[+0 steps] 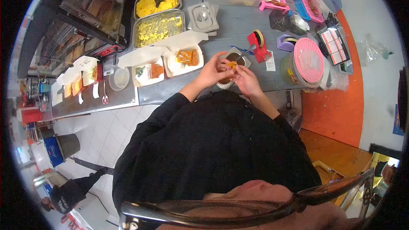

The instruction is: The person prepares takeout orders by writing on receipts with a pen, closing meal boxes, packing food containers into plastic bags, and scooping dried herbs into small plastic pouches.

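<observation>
My left hand (211, 73) and my right hand (248, 82) meet above the near edge of the grey table. Between their pinched fingertips is a small orange-yellow item (231, 64), too small to name; it may be a little sauce bag. Just beyond and below them stand metal containers (234, 53) with dark contents, partly hidden by the hands. A metal utensil handle (246, 53) sticks out of one. Left of my left hand sits an open white box (172, 67) with an orange-brown food piece and a packet. Beside it is a second open box (135, 71) with similar food.
Two metal trays of yellow food (184, 24) stand at the back left, beside stacked metal lids (204, 17). Rightward are a red tape dispenser (263, 55), a purple one (283, 44) and a pink-lidded tub (309, 59). Scissors (105, 93) lie left. Another person (70, 194) stands lower left.
</observation>
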`<state>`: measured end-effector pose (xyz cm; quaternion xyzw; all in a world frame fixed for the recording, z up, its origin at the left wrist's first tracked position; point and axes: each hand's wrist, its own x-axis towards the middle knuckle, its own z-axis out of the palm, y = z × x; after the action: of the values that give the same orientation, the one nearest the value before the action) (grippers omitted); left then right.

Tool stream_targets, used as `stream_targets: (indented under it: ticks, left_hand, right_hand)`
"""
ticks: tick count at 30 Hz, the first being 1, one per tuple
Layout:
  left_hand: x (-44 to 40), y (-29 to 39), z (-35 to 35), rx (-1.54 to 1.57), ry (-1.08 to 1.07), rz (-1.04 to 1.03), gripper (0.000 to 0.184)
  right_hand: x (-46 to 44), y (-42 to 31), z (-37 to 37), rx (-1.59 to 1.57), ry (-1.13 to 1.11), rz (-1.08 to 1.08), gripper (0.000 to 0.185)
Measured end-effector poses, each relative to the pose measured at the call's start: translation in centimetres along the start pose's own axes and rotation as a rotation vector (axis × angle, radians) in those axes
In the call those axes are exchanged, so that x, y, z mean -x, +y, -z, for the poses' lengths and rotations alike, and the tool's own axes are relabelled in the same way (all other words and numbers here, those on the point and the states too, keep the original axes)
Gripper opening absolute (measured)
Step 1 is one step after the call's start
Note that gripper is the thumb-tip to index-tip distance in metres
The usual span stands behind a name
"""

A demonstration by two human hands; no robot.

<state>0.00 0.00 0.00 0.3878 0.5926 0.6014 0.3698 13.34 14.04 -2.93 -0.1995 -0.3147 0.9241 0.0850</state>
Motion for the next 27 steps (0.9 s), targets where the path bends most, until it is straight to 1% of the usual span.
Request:
stream_targets:
  ticks: [2, 3, 5, 9, 11, 14, 18, 21, 23, 24, 26, 27]
  left_hand:
    - [-0.3, -0.8, 0.3, 0.416, 0.147, 0.233, 0.065]
    - [-0.9, -0.5, 0.8, 0.418, 0.146, 0.218, 0.065]
    - [-0.5, -0.1, 0.8, 0.71, 0.143, 0.427, 0.063]
    - [-0.4, 0.6, 0.9, 0.679, 0.117, 0.482, 0.064]
    - [-0.4, 0.7, 0.9, 0.691, 0.118, 0.488, 0.066]
    - [-0.5, 1.1, 0.7, 0.686, 0.149, 0.466, 0.065]
    - [-0.6, 0.9, 0.8, 0.739, 0.163, 0.467, 0.064]
    - [-0.6, 0.8, 0.4, 0.656, 0.172, 0.456, 0.062]
    - [-0.7, 0.8, -0.5, 0.418, 0.286, 0.321, 0.058]
    - [-0.8, 0.3, -0.7, 0.42, 0.284, 0.322, 0.058]
    - [-0.9, -1.0, -1.1, -0.11, 0.325, 0.154, 0.055]
    - [-0.9, -0.5, -1.3, -0.109, 0.322, 0.154, 0.055]
  right_hand:
    - [0.0, -0.6, 0.1, 0.03, -0.04, -0.03, 0.019]
    - [-0.6, -1.1, 0.1, 0.041, -0.046, -0.023, 0.019]
    - [-0.2, -1.0, 0.1, 0.027, -0.051, -0.014, 0.018]
    - [-0.4, -1.2, 0.2, -0.019, -0.061, -0.021, 0.018]
    - [-0.3, -1.5, -0.4, -0.124, -0.101, -0.051, 0.017]
    - [0.3, -1.8, -1.3, -0.055, -0.127, -0.007, 0.015]
    - [-0.1, -0.8, -0.5, 0.015, -0.11, 0.037, 0.014]
    - [-0.4, -0.5, -1.0, 0.044, -0.057, 0.071, 0.011]
    - [-0.8, 0.2, -0.9, 0.345, 0.132, 0.139, 0.011]
    - [-1.1, 0.5, -1.0, 0.347, 0.135, 0.139, 0.011]
    - [-1.8, 1.2, -1.3, 0.84, 0.321, 0.448, 0.015]
    - [-1.7, 1.0, -1.9, 0.84, 0.324, 0.448, 0.015]
